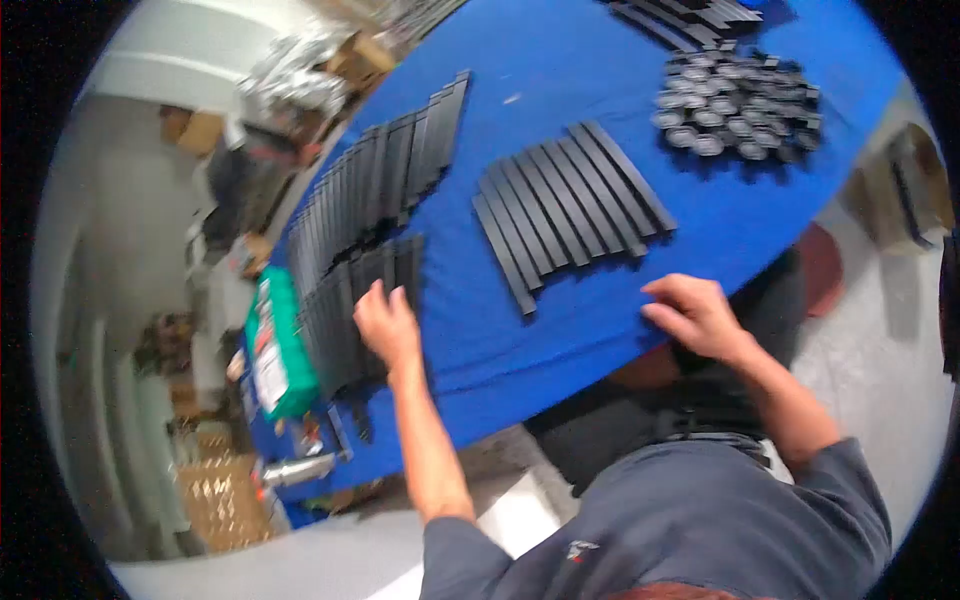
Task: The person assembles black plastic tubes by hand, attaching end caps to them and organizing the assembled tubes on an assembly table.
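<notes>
My left hand (388,325) is over the lower left group of black strips (345,315), its fingers apart and the tips close above them. My right hand (700,315) hangs by the near edge of the blue cloth (570,345), its thumb and forefinger parted with nothing between them. Between and beyond my hands, a row of long black strips (565,205) lies side by side, slightly fanned. A larger set of overlapping black strips (380,175) is spread at the upper left.
A cluster of round-ended dark parts (740,105) covers the far right of the table. More strips (685,20) lie behind it. On the left edge is a green bag (285,345), near a silver cylinder (300,470). A cardboard box (900,190) stands at right.
</notes>
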Action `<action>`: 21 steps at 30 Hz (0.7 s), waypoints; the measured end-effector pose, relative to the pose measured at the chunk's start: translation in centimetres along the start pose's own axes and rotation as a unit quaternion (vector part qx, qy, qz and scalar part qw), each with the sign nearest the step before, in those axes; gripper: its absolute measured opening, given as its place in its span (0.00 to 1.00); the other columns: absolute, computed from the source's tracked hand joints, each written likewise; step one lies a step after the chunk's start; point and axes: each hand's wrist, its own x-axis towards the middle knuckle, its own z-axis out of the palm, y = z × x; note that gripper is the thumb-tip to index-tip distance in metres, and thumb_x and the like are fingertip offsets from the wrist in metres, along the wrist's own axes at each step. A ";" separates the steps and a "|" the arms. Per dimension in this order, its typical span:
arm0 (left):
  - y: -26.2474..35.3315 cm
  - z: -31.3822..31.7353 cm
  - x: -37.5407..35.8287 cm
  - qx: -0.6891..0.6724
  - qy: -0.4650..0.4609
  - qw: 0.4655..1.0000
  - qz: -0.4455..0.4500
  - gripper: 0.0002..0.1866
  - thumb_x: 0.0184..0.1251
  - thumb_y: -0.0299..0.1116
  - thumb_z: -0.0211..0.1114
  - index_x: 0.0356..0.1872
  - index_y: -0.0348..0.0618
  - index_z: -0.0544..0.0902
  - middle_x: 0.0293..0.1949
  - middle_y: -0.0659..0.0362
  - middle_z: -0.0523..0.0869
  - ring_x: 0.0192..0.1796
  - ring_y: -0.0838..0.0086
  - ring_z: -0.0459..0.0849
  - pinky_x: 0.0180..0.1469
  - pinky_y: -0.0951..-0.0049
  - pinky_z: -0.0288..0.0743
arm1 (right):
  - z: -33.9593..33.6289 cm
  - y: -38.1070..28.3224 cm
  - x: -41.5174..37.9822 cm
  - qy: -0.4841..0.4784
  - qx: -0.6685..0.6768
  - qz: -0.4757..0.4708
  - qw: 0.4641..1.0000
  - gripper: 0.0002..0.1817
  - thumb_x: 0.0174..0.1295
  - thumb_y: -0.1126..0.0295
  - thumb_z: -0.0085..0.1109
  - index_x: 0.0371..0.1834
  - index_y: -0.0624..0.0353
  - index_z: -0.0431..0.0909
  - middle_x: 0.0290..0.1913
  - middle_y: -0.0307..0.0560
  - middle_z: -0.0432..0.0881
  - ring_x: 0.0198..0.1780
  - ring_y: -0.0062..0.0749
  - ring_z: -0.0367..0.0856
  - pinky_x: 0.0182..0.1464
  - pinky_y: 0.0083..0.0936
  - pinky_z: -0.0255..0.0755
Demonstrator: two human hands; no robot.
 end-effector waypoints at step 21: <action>11.6 5.4 -6.6 -0.522 -0.019 0.804 -0.284 0.10 0.76 0.29 0.65 0.52 0.35 0.83 0.31 0.66 0.80 0.26 0.86 0.75 0.28 0.82 0.70 | -9.4 5.5 13.7 0.137 -0.595 -0.043 0.791 0.29 0.58 0.48 0.72 0.49 0.65 0.83 0.73 0.61 0.68 0.78 0.53 0.59 0.80 0.51 0.49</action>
